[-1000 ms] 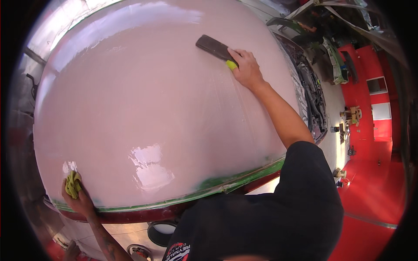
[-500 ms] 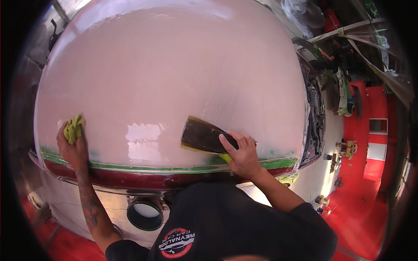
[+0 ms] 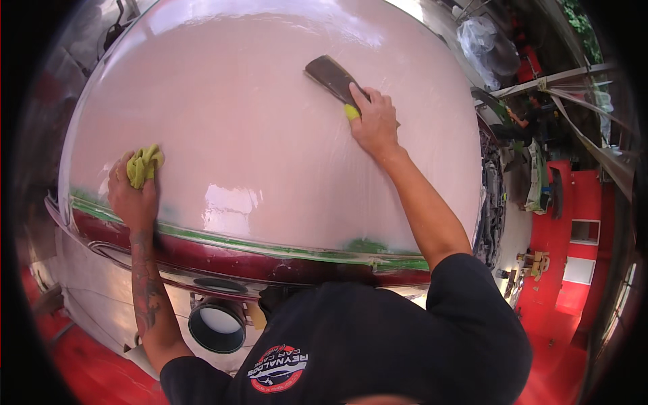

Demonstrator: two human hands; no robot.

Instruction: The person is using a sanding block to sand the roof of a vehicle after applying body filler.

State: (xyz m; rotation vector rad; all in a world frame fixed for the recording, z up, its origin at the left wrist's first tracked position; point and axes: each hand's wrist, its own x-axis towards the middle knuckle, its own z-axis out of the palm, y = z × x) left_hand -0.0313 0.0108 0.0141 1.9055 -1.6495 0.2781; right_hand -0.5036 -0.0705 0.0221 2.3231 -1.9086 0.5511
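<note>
A broad car hood (image 3: 263, 121) lies before me, coated in pale pink primer and wet in places. My right hand (image 3: 376, 125) grips one end of a long dark sanding block (image 3: 332, 77), which rests on the hood well beyond its near edge. A small yellow-green patch (image 3: 352, 112) shows by that hand's fingers; what it is cannot be made out. On the left, a crumpled yellow-green cloth (image 3: 144, 166) is bunched in my left hand (image 3: 131, 197), close to the hood's near edge.
Green paint (image 3: 196, 241) and a dark red band (image 3: 223, 263) run along the near edge. Below stands a black bucket (image 3: 217, 325) holding whitish liquid. Exposed engine parts (image 3: 496, 202) flank the hood at right, beyond which lie red panels (image 3: 560, 270) and a plastic sheet (image 3: 478, 44).
My right hand has slid the sanding block away from me, up the hood, and turned it more steeply. The left hand with the cloth appears slightly farther up and right; the whole view has shifted somewhat.
</note>
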